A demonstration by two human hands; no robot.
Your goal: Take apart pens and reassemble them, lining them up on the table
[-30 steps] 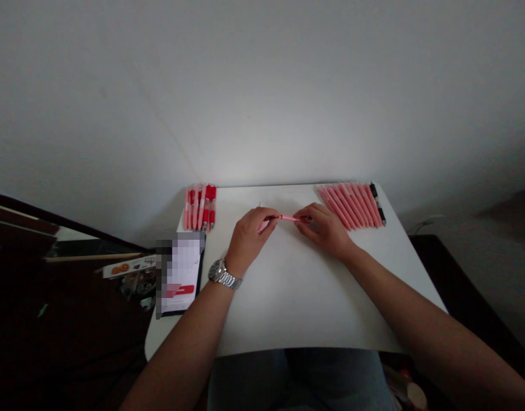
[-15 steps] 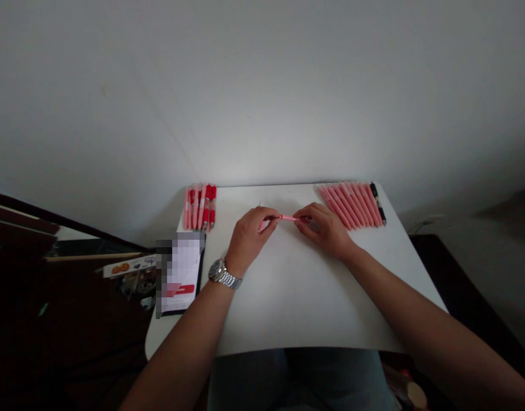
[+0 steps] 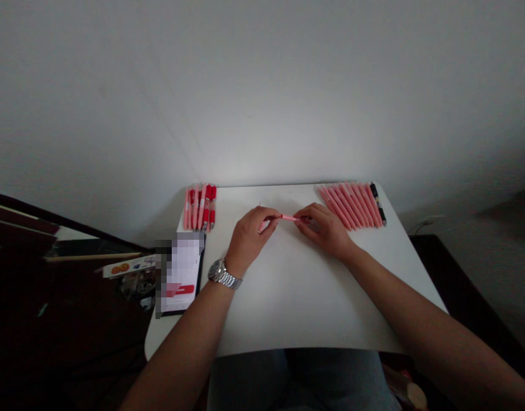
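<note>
Left hand (image 3: 250, 235) and right hand (image 3: 326, 231) pinch pink pen (image 3: 289, 218) between them, over surface (image 3: 305, 297); light grip, ends in line, advisable.

A silver watch (image 3: 223, 275) circled the left wrist, with a round, dark dial (image 3: 215, 269) and a shiny metal band (image 3: 231, 279) of small links. The left hand (image 3: 250, 234), right hand (image 3: 326, 231) and both forearms (image 3: 399, 291) were bare. Dull blue-grey trousers (image 3: 247, 377) covered the thighs, their weave too dim to tell.
</note>
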